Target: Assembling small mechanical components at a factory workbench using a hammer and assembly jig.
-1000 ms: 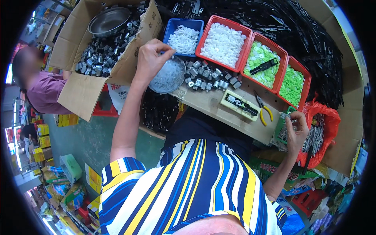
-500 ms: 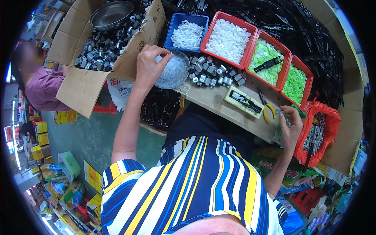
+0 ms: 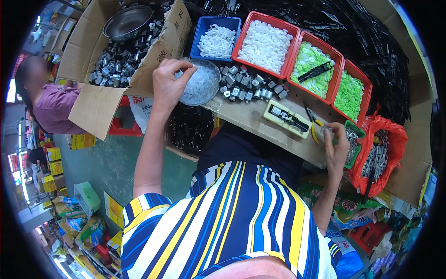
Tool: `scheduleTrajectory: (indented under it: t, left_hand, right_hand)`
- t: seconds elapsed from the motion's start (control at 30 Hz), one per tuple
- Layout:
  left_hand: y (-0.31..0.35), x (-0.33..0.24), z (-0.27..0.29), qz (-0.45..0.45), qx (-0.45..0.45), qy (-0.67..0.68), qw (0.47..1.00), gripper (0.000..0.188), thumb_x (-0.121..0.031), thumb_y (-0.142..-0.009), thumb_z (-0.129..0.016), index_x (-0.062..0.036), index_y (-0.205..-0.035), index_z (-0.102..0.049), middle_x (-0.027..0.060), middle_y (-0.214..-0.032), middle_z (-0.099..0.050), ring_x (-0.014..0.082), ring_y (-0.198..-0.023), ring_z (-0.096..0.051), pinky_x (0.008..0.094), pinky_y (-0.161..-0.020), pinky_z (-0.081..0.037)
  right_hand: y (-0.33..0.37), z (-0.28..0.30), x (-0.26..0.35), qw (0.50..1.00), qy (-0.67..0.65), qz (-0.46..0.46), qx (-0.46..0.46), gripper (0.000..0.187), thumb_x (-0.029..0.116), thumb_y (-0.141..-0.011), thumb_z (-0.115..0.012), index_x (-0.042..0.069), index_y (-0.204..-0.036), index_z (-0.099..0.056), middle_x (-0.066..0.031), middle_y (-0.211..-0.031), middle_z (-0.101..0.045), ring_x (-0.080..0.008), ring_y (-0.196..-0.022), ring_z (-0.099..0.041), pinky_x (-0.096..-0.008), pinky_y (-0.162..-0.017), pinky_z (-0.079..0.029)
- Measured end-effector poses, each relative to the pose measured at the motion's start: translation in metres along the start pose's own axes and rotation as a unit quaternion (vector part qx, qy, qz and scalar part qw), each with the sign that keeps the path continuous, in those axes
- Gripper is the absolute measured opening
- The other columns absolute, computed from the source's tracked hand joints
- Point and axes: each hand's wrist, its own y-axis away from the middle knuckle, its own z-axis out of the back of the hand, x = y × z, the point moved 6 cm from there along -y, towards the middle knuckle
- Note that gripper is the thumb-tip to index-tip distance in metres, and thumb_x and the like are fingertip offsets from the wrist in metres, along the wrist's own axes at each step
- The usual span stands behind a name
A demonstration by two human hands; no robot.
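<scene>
At the rim of a round clear dish (image 3: 202, 88) of small translucent pieces, my left hand (image 3: 170, 84) is closed in a pinch; what its fingertips hold is too small to make out. My right hand (image 3: 338, 145) is also pinched, close to the yellow-handled pliers (image 3: 314, 124), and whatever is between its fingers cannot be made out. Between the hands, a cream-coloured block (image 3: 274, 117) lies on the board, with a long black part (image 3: 294, 122) with silver pieces in its recess. A green tray (image 3: 354, 148) of small metal pieces sits just right of my right hand.
Small silver motors (image 3: 246, 84) lie behind the block. A blue bin (image 3: 197, 44) and several red bins (image 3: 297, 46) of white and green parts line the back. At right hangs a red bag (image 3: 392, 153); at left stands a cardboard box (image 3: 162, 53). Another person (image 3: 55, 104) sits far left.
My right hand has shifted slightly left and down, uncovering more of the green tray. My left hand stays pinched by the clear dish. The whole view has tilted a little.
</scene>
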Motion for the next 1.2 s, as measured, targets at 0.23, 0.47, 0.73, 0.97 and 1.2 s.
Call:
scheduleTrajectory:
  t: [0.23,0.47,0.73,0.97,1.2]
  left_hand:
    - [0.014,-0.007,-0.033,0.222,0.035,0.503,0.835,0.015,-0.004,-0.083,-0.076,0.0009,-0.096,-0.071,0.0047,-0.087,-0.071,0.0092,-0.079,-0.065,0.0208,-0.076,-0.051]
    - [0.029,-0.041,-0.089,0.245,0.091,0.631,0.730,0.016,-0.001,-0.084,-0.074,-0.0001,-0.099,-0.069,0.0056,-0.088,-0.071,0.0112,-0.081,-0.066,0.0218,-0.074,-0.050]
    - [0.042,-0.078,-0.117,0.246,0.153,0.632,0.719,0.017,-0.002,-0.086,-0.071,-0.0018,-0.103,-0.067,0.0050,-0.090,-0.070,0.0097,-0.081,-0.065,0.0211,-0.071,-0.047]
    - [0.042,-0.093,-0.125,0.191,0.183,0.610,0.747,0.014,0.000,-0.085,-0.073,-0.0014,-0.099,-0.071,0.0023,-0.092,-0.069,0.0074,-0.084,-0.064,0.0208,-0.077,-0.051]
    - [0.038,-0.105,-0.130,0.140,0.226,0.588,0.764,0.013,0.000,-0.084,-0.074,-0.0004,-0.096,-0.072,0.0029,-0.093,-0.068,0.0072,-0.084,-0.062,0.0199,-0.073,-0.050]
  right_hand:
    - [-0.017,-0.023,0.027,0.908,-0.416,-0.044,0.032,0.010,0.003,-0.097,-0.053,0.000,-0.106,-0.051,-0.0082,-0.093,-0.061,-0.0137,-0.085,-0.063,-0.0268,-0.072,-0.053]
    - [-0.030,-0.067,0.077,0.859,-0.472,-0.084,0.178,0.019,0.014,-0.096,-0.063,0.003,-0.111,-0.059,0.0038,-0.084,-0.056,-0.0014,-0.069,-0.048,-0.0165,-0.058,-0.038]
    - [-0.032,-0.067,0.080,0.881,-0.432,-0.081,0.177,0.021,0.016,-0.098,-0.061,0.000,-0.111,-0.062,0.0043,-0.079,-0.055,-0.0011,-0.061,-0.043,-0.0168,-0.051,-0.033]
    - [-0.028,-0.063,0.063,0.864,-0.467,-0.099,0.159,0.023,0.019,-0.097,-0.063,-0.002,-0.106,-0.065,0.0034,-0.076,-0.058,-0.0017,-0.061,-0.045,-0.0189,-0.052,-0.035]
    - [-0.026,-0.061,0.054,0.829,-0.511,-0.118,0.195,0.024,0.023,-0.098,-0.061,-0.001,-0.102,-0.066,0.0047,-0.068,-0.052,-0.0017,-0.055,-0.042,-0.0190,-0.046,-0.030]
